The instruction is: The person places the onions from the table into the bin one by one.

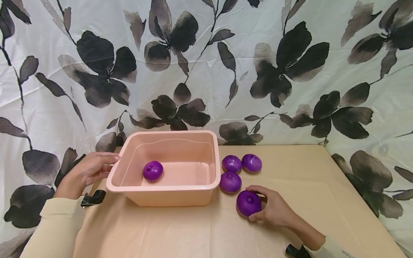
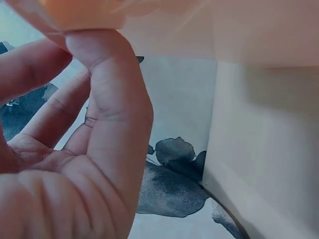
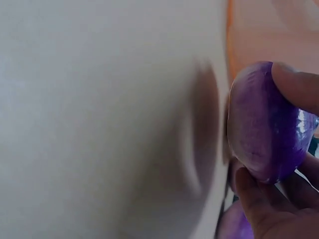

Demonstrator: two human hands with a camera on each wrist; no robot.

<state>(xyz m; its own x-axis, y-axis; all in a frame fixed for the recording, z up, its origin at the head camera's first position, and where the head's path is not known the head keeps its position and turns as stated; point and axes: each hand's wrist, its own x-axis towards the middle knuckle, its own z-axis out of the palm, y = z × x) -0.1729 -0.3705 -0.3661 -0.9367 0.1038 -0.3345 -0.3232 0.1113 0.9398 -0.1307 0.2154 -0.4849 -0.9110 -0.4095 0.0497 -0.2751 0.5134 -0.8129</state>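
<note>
A pink plastic tub (image 1: pixel 177 196) stands on the table with one purple onion (image 1: pixel 153 171) inside. At its left end my left hand (image 1: pixel 91 170) pinches the rim; in the left wrist view the thumb (image 2: pixel 109 94) presses up against the tub's edge. My right hand (image 1: pixel 274 208) grips another purple onion (image 1: pixel 248 203) between thumb and fingers, right of the tub's near corner. In the right wrist view this onion (image 3: pixel 266 124) appears just off the table, shiny purple with a paler underside. Three more onions (image 1: pixel 230 182) sit close together beside the tub's right wall.
A beige cover lies over the table (image 1: pixel 290 172), which reaches out to the right and front. Behind it hangs a white cloth (image 1: pixel 232 89) with dark flowers. A dark band with a small camera (image 1: pixel 93 198) is on the left wrist.
</note>
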